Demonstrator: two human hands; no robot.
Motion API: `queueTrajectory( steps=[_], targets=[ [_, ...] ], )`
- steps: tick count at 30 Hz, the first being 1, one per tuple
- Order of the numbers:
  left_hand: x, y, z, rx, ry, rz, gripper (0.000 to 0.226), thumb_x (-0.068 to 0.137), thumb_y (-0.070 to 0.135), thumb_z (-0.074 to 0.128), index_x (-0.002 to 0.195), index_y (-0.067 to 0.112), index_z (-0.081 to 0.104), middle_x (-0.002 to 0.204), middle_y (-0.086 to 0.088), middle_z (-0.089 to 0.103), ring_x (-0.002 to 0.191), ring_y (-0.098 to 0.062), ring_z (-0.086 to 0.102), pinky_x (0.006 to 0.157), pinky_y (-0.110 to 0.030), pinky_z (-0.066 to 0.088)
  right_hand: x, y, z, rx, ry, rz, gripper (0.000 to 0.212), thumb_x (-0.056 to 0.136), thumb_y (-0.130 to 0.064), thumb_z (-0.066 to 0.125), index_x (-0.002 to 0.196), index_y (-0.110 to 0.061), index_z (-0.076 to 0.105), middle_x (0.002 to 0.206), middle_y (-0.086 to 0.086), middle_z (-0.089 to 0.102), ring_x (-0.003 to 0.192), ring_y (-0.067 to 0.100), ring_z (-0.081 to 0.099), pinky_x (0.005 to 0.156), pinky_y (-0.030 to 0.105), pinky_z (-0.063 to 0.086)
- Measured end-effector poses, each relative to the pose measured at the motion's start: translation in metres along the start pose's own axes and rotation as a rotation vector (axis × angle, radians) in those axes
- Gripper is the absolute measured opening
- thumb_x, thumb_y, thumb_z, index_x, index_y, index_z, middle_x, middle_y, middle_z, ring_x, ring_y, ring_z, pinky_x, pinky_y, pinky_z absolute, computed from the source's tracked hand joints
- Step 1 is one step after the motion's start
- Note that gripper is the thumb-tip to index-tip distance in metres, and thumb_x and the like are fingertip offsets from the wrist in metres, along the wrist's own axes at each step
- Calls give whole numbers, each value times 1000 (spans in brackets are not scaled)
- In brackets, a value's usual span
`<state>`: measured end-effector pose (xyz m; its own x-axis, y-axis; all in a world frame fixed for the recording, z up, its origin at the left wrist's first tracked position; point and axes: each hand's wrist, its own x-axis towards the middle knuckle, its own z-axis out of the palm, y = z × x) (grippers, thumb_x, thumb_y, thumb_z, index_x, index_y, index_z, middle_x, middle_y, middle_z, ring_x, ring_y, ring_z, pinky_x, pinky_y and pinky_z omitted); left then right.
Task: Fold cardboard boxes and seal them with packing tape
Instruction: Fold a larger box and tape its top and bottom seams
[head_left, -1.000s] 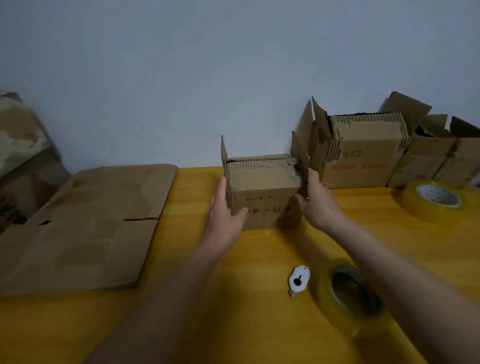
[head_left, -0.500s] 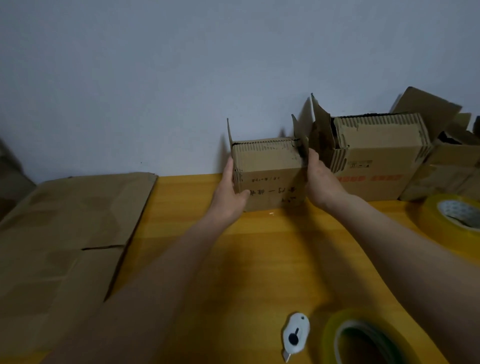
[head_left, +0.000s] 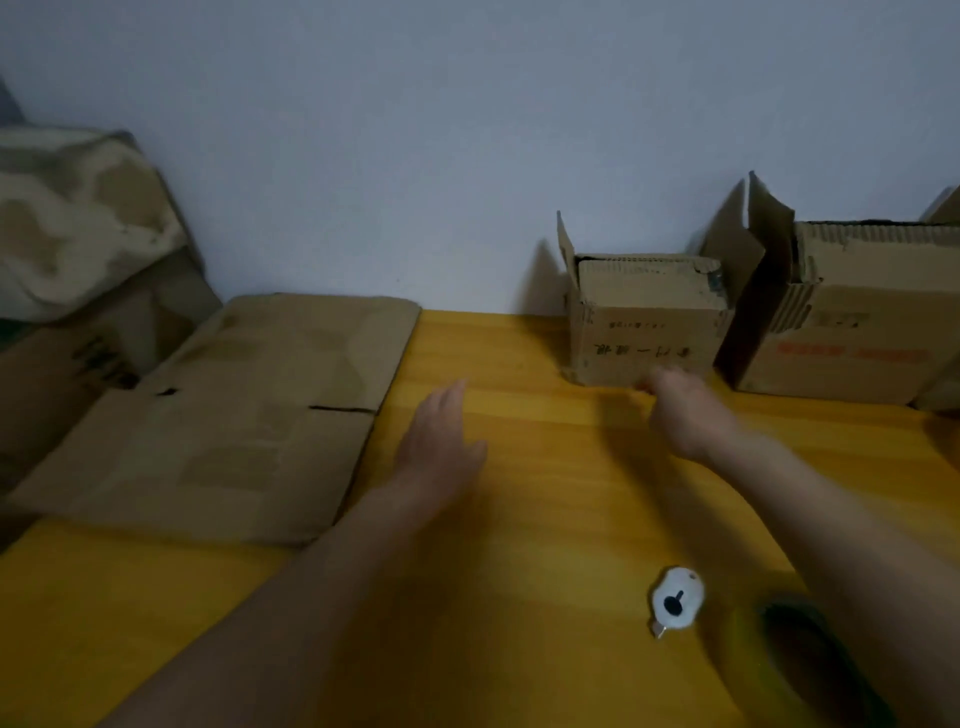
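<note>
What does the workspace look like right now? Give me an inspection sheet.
Surface: yellow wooden table.
Job's things: small box by the wall, flaps partly up; bigger box right of it; flat cardboard at left; tape roll near edge.
Clutter: white cutter.
Hands: left hand open above the table; right hand by the small box's base, grip unclear.
Cables: nothing seen.
Surroundings: plain wall; more cardboard far left.

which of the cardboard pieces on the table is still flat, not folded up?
The large flattened cardboard sheet on the left of the table, just left of the left hand. The small box and bigger box stand erected by the wall.
</note>
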<state>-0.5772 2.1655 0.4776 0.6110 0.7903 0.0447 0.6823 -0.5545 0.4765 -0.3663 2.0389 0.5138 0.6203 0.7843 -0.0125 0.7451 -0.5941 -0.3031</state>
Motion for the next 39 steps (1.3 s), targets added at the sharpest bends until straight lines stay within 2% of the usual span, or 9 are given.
queueTrajectory(
  steps=[7,11,16,18,20,22,28,35,39],
  targets=[
    [-73,-101,-48,260,-59,-337,95,85,61,58,155,24,5,162,-4,-2,148,-33,-3,119,-53,11,-41,-116,59,193,-340,-301,41,93,-6,43,131,-17,54,140,8,48,126,24,47,100,29,39],
    [-93,-133,-53,421,-142,-352,98,83,76,42,155,23,1,162,-7,-7,148,-36,-5,119,-54,9,-61,-163,88,267,-449,-350,40,98,-12,45,137,-16,47,141,6,48,129,20,45,98,25,37],
    [-99,-134,-55,607,-122,-158,54,105,27,32,153,14,10,157,-13,21,140,-37,27,110,-42,35,-73,-189,104,299,-513,-385,41,99,-12,44,140,-15,42,144,6,44,131,20,43,102,28,37],
    [-101,-134,-65,525,-41,-125,42,105,13,29,147,10,26,144,-12,42,124,-31,45,95,-36,42,-75,-191,104,292,-528,-383,41,99,-13,44,140,-16,43,144,5,44,132,20,43,101,26,36],
    [-103,-134,-84,358,145,-158,32,106,18,26,129,9,47,108,-11,60,91,-30,56,70,-35,40,-77,-189,101,306,-517,-383,41,99,-12,45,140,-15,43,144,6,45,131,20,43,102,26,36],
    [-103,-132,-108,208,390,-239,34,106,24,28,110,4,55,76,-6,51,68,-25,49,61,-34,37,-78,-187,98,360,-490,-366,41,97,-10,47,139,-11,44,142,8,46,129,21,45,102,25,36],
    [-109,-101,-173,-158,965,-201,29,105,21,35,88,4,51,68,0,42,65,-18,42,59,-22,23,-85,-191,76,808,-449,-170,48,99,-26,49,141,-6,37,129,16,54,112,30,58,97,41,48],
    [-134,-44,-158,-457,1011,-54,31,103,19,42,73,14,40,65,8,39,59,-3,39,56,-15,32,-96,-207,16,1681,-609,-138,78,78,-60,58,142,-25,32,128,17,49,117,34,54,96,50,49],
    [-154,-16,-107,-292,923,233,22,95,13,50,82,1,62,63,10,45,55,-4,39,55,-7,27,-97,-207,-6,1728,-498,-30,38,95,-12,52,129,-23,40,128,16,56,118,36,55,93,58,48]
  ],
)
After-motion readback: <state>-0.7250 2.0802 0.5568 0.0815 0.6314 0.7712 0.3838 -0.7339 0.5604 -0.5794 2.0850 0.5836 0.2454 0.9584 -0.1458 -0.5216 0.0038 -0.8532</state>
